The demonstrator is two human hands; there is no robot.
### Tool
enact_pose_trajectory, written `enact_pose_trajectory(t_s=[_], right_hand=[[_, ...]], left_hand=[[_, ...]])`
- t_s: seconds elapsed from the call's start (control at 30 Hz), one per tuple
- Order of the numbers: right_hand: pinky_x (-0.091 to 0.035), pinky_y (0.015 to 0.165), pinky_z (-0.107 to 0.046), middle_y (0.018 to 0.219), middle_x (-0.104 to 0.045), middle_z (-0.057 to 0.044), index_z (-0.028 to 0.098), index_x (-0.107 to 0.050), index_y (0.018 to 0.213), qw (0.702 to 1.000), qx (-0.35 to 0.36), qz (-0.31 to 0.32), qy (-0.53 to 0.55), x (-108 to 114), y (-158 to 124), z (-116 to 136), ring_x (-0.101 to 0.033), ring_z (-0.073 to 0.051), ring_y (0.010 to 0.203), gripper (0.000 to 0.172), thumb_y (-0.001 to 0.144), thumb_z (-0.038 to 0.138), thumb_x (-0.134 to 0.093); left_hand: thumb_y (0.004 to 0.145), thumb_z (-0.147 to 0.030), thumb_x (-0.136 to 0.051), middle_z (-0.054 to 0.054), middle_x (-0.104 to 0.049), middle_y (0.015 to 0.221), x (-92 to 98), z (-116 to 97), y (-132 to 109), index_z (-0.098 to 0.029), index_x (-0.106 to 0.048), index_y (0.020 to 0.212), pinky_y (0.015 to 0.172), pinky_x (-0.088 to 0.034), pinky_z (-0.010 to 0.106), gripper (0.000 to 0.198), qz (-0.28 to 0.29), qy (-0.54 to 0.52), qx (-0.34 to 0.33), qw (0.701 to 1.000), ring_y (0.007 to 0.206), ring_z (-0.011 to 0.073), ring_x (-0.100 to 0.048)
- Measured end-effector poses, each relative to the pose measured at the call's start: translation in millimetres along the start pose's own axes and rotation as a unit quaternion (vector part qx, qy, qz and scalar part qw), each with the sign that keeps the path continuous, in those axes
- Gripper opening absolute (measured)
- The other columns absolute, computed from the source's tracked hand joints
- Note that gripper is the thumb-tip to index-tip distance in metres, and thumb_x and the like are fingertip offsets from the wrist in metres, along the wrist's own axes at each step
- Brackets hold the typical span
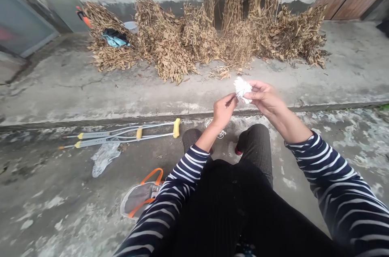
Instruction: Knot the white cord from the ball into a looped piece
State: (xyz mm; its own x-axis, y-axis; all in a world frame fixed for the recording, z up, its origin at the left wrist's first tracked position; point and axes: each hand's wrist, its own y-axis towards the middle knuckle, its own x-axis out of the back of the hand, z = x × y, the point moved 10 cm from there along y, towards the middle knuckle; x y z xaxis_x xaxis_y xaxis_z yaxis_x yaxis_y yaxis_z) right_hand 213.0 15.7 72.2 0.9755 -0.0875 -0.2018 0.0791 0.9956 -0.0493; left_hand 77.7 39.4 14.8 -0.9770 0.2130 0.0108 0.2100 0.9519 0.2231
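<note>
I sit on the ground in dark trousers and striped sleeves. My right hand (263, 95) is closed around a small white fluffy bundle (242, 88), maybe yarn or crochet work, held up in front of my knees. My left hand (224, 110) pinches a thin tool or strand that points into the bundle from the left; too small to name. A white thread (221, 132) hangs below my left wrist.
A pair of grey crutches with yellow pads (121, 134) lies on the concrete to my left. A clear plastic bag (103, 158) and an orange-handled bag (142, 197) lie nearer. Dried plant bundles (200, 38) are heaped against the far wall. A low kerb (91, 121) crosses ahead.
</note>
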Motion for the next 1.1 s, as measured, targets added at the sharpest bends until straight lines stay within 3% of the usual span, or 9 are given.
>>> enact_pose_trajectory(t_s=[0.23,0.33,0.4,0.57,0.7,0.8,0.93,1.1], right_hand=[[-0.062,0.066,-0.031,0.080,-0.075,-0.002,0.019,-0.077,0.088,0.999,-0.025,-0.028,0.029,5,3,5,-0.068,-0.015,0.069,0.046,0.044,0.018,-0.093],[-0.063,0.070,-0.033,0.083,-0.075,-0.002,0.019,-0.076,0.090,0.999,-0.011,-0.027,0.014,8,8,14,-0.069,-0.015,0.071,0.047,0.045,0.019,-0.093],[-0.063,0.069,-0.033,0.085,-0.075,-0.002,0.020,-0.074,0.091,0.999,0.022,-0.031,-0.008,14,13,24,-0.070,-0.016,0.073,0.049,0.045,0.020,-0.093],[-0.062,0.065,-0.033,0.087,-0.073,-0.002,0.019,-0.071,0.089,0.988,0.115,-0.047,-0.094,21,18,38,-0.070,-0.018,0.077,0.050,0.046,0.024,-0.095],[-0.062,0.071,-0.034,0.090,-0.072,-0.003,0.019,-0.072,0.086,0.977,0.159,-0.026,-0.141,8,9,43,-0.070,-0.020,0.083,0.045,0.048,0.027,-0.096],[-0.063,0.080,-0.037,0.096,-0.072,-0.004,0.020,-0.072,0.087,0.972,0.169,0.000,-0.161,-3,2,48,-0.070,-0.020,0.090,0.044,0.051,0.028,-0.096],[-0.063,0.082,-0.037,0.099,-0.072,-0.003,0.020,-0.072,0.089,0.976,0.158,0.021,-0.150,-8,-5,52,-0.071,-0.021,0.096,0.046,0.052,0.029,-0.097],[-0.063,0.080,-0.035,0.097,-0.071,-0.003,0.020,-0.071,0.089,0.980,0.147,0.055,-0.124,-15,-8,55,-0.070,-0.021,0.096,0.049,0.050,0.027,-0.099]], left_hand=[[0.090,-0.020,-0.056,-0.001,-0.064,0.072,-3.1,22,-7,-0.018,-0.069,0.084,0.068,-0.047,0.019,0.015,0.020,0.045,0.007,0.999,0.064,0.0096,-0.057],[0.088,-0.021,-0.058,-0.001,-0.066,0.076,-7.4,29,-11,-0.017,-0.069,0.086,0.068,-0.048,0.019,0.012,0.024,-0.008,0.044,0.999,0.065,0.0088,-0.059],[0.088,-0.026,-0.063,-0.001,-0.067,0.075,-14.4,30,-18,-0.015,-0.069,0.091,0.066,-0.050,0.020,0.013,0.057,-0.069,0.082,0.993,0.063,0.0086,-0.059],[0.081,-0.043,-0.078,0.002,-0.068,0.077,-25.0,13,-40,-0.011,-0.069,0.101,0.061,-0.053,0.025,0.038,0.197,-0.228,0.160,0.940,0.061,0.0106,-0.063],[0.081,-0.048,-0.081,0.000,-0.064,0.069,-18.0,13,-47,-0.011,-0.067,0.098,0.052,-0.048,0.021,0.043,0.229,-0.284,0.230,0.902,0.053,0.0079,-0.057],[0.084,-0.046,-0.079,-0.003,-0.057,0.060,-16.2,21,-49,-0.012,-0.064,0.091,0.045,-0.041,0.019,0.037,0.220,-0.295,0.264,0.891,0.045,0.0060,-0.050],[0.088,-0.043,-0.075,-0.005,-0.053,0.053,-18.9,24,-49,-0.013,-0.062,0.084,0.041,-0.037,0.020,0.033,0.223,-0.306,0.266,0.886,0.040,0.0060,-0.045],[0.083,-0.058,-0.075,-0.005,-0.053,0.047,-16.4,12,-38,-0.013,-0.063,0.087,0.040,-0.035,0.020,0.047,0.250,-0.291,0.220,0.897,0.035,0.0069,-0.044]])
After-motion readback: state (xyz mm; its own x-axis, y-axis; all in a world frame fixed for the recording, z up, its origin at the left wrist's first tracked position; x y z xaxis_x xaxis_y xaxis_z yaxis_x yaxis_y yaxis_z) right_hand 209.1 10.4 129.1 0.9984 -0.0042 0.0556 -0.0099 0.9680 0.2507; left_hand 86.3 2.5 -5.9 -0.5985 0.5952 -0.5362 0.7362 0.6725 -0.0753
